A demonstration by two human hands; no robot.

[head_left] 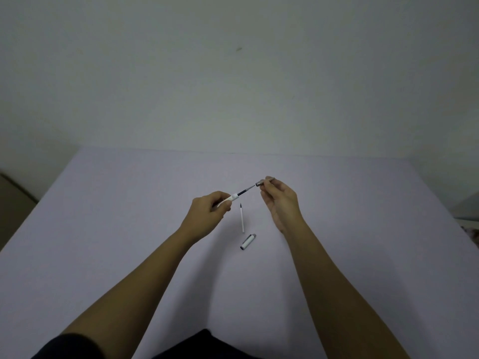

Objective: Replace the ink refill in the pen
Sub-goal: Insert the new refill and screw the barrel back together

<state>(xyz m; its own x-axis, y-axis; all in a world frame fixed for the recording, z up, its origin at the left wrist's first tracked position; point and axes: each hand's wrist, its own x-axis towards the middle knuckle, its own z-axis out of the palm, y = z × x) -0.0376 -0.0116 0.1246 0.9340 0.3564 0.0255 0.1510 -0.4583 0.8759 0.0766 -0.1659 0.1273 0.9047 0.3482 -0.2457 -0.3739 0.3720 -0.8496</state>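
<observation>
My left hand [210,210] grips the white pen barrel [232,197], from which a dark refill [245,191] sticks out toward the upper right. My right hand [281,200] pinches the grey tip section [261,182] at the refill's point; whether they touch I cannot tell. Both hands hover above the table. Between them, a second thin white refill [242,218] with a dark tip lies on the table. The white pen cap [248,242] with a grey end lies just below that refill.
The work surface is a pale lilac table [116,229] that ends at a plain white wall. A brown piece of furniture [13,198] shows at the left edge, and some blurred things at the right edge.
</observation>
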